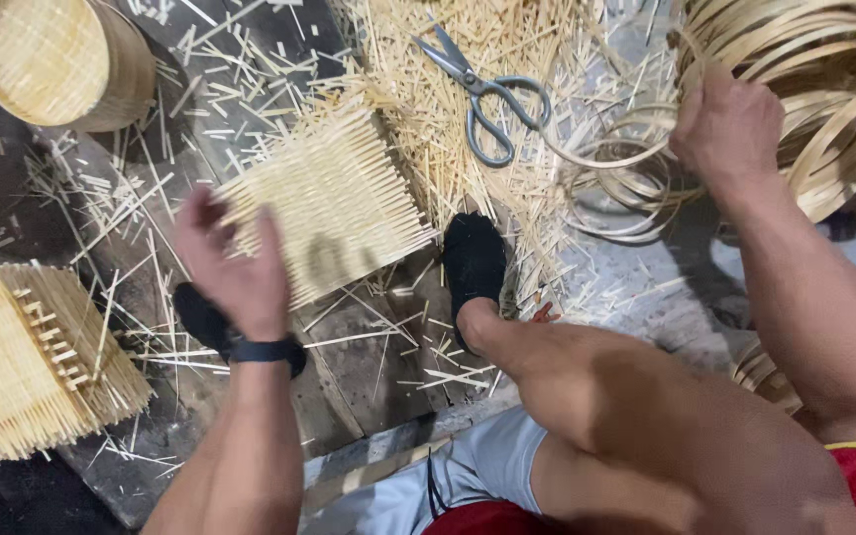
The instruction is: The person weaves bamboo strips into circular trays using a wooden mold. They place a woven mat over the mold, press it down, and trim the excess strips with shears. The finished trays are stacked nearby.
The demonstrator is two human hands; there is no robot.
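Bamboo-weaving workshop, floor level, seen from above. Dark worn wooden planks (369, 367) as work surface, strewn with short pale bamboo offcuts (468, 129). Square woven mat of thin pale bamboo slats (334, 203) at centre; stack of similar square woven mats (27, 362) at left edge. Round shallow basket of woven bamboo (56, 59) at upper left. Coils of long flat tan bamboo strip (824, 79) at upper right. Grey metal scissors (482, 89) lying open among the offcuts. Handcraft production indicated by raw strip, cutting waste and finished pieces side by side.
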